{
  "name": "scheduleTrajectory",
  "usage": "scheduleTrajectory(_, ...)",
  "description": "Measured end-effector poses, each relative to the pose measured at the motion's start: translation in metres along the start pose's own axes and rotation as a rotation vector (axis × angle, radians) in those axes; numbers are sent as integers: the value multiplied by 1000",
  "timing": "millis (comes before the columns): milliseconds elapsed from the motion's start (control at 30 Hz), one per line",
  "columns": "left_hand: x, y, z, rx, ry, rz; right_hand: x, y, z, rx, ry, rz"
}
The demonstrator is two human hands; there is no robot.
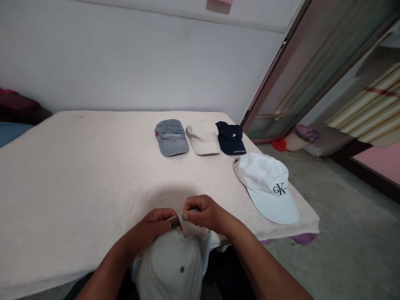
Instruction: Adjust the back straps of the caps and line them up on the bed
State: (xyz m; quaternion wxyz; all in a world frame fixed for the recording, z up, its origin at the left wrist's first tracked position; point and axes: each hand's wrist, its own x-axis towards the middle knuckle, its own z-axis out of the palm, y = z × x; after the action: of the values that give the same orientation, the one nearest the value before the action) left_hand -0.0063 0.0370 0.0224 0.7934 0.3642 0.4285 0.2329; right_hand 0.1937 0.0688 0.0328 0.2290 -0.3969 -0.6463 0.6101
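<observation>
A pale grey baseball cap (175,266) is at the bottom middle, its back opening turned away from me. My left hand (153,227) pinches the cap's back strap beside a brass-coloured buckle (174,222). Just to the right, my right hand (206,214) has its fingers closed on the strap's other part, with the two hands almost touching. Part of the strap is hidden under my fingers. The cap's lower part runs out of view.
On the cream-covered bed (78,179) lie a grey-blue cap (171,137), a beige cap (203,137) and a navy cap (231,138) in a row. A white cap (268,185) with black letters lies near the right edge. Concrete floor (353,216) is beyond.
</observation>
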Motion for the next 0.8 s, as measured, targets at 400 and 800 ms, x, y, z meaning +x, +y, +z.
scheduleTrajectory(400, 1, 1, 2, 8, 84, 18, 0, -4, 1, 41, 4, 41)
scheduleTrajectory(800, 2, 3, 6, 4, 110, 31, 4, 1, 6, 127, 57, 110)
